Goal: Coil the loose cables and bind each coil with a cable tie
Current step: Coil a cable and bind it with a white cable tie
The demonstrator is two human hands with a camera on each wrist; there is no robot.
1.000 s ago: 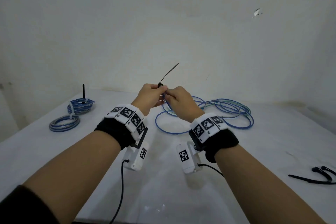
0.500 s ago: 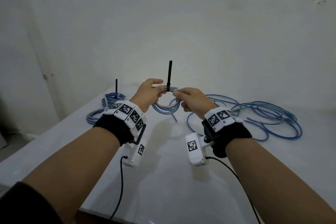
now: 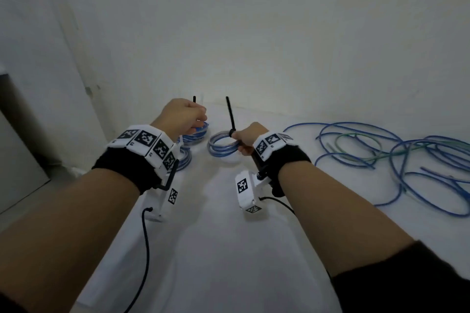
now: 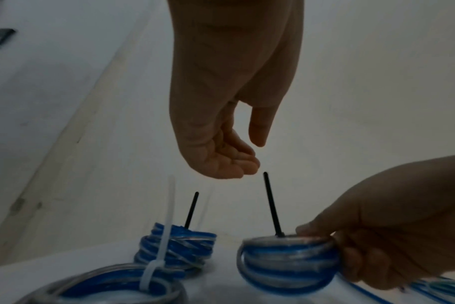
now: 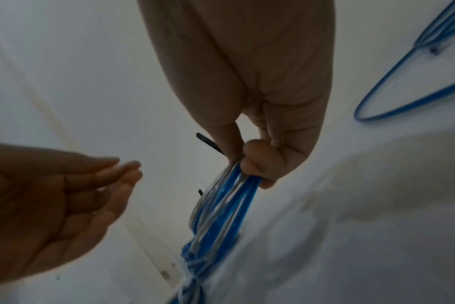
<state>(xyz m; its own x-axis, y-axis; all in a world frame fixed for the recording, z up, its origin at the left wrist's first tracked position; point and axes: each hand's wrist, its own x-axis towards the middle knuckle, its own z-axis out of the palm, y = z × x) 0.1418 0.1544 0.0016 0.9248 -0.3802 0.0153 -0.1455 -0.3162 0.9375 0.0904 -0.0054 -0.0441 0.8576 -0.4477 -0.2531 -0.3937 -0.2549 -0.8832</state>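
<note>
My right hand (image 3: 245, 138) grips a small blue and clear cable coil (image 3: 220, 147) just above the white table (image 3: 229, 249). A black cable tie (image 3: 230, 115) binds the coil, and its tail points up. In the right wrist view the fingers (image 5: 260, 164) curl round the coil's strands (image 5: 221, 207). My left hand (image 3: 183, 119) hovers to the left of the coil, fingers loosely curled, holding nothing; the left wrist view shows its empty fingertips (image 4: 237, 166) just above the tie's tip (image 4: 265, 174).
Two bound coils lie at the table's far left corner: one with a black tie (image 4: 191, 209), one nearer with a white tie (image 4: 153, 265). Loose blue and green cables (image 3: 394, 157) sprawl over the right side. The table's left edge (image 3: 122, 223) is close.
My left hand has let go of the coil and tie. My right hand has carried the bound coil left and down, close to the two bound coils.
</note>
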